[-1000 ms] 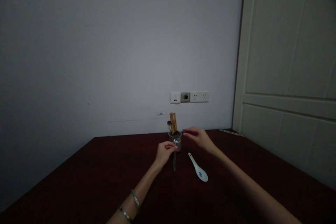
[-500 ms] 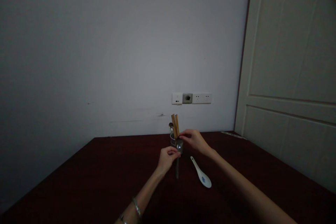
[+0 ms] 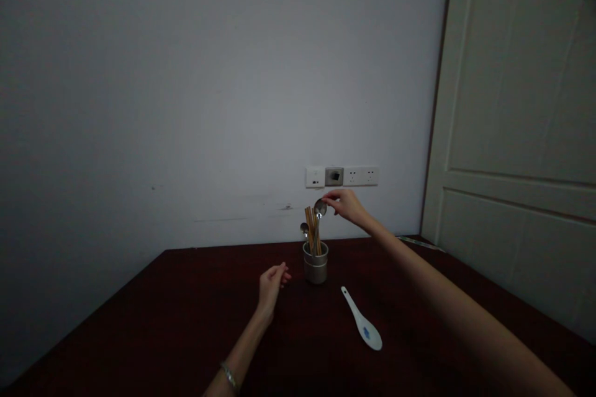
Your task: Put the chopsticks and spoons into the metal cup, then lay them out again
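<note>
A metal spoon (image 3: 320, 208) stands bowl-up in a grey metal cup (image 3: 315, 272), its handle running down inside. The fingertips of my right hand (image 3: 347, 205) pinch the edge of its bowl. Several wooden chopsticks (image 3: 309, 226) and a smaller metal spoon (image 3: 304, 229) also stand in the cup. My left hand (image 3: 272, 285) is to the left of the cup, apart from it, with fingers curled together and nothing seen in them. A white ceramic spoon (image 3: 365, 325) with a blue mark lies on the table, nearer to me than the cup.
The dark red table (image 3: 186, 310) meets a pale wall (image 3: 209, 105) at the back. Wall sockets (image 3: 361, 176) sit above the table's far edge. A thin pale strip (image 3: 421, 243) lies at the back right, near a panelled door (image 3: 516, 136).
The metal spoon went from my left hand, in front of the cup, into the cup, bowl-up. My right hand rose to its bowl. My left hand drew back left.
</note>
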`<act>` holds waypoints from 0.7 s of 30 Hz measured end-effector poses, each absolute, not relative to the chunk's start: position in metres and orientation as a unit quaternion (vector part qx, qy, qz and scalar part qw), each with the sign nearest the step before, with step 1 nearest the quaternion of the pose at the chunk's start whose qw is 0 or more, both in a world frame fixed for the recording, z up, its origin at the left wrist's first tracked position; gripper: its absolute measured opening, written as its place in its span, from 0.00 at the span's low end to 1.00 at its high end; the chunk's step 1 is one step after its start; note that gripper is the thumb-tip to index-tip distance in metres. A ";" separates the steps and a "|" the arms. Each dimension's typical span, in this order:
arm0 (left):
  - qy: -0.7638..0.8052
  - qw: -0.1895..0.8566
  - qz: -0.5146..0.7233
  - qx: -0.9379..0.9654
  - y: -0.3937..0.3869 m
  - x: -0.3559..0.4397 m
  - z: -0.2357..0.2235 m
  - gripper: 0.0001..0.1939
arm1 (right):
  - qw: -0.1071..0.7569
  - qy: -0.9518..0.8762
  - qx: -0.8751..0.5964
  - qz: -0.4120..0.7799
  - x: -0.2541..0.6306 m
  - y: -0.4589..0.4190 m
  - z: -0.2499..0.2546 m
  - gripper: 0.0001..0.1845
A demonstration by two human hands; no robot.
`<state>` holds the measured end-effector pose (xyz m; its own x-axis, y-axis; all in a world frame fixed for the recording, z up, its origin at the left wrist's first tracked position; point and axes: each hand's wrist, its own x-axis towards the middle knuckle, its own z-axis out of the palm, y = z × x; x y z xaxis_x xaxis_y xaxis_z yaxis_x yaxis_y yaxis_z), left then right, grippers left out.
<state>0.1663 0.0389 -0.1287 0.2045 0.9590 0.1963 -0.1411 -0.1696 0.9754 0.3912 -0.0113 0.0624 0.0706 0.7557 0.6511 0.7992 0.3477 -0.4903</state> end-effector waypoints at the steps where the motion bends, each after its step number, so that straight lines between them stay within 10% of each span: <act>1: 0.376 0.534 0.516 0.554 0.044 0.163 -0.134 0.23 | 0.457 -0.679 -0.573 -0.040 0.394 -0.005 0.069 0.10; 21: 0.393 0.551 0.503 0.538 0.064 0.156 -0.163 0.23 | 0.339 -0.727 -0.593 -0.071 0.396 0.054 -0.004 0.11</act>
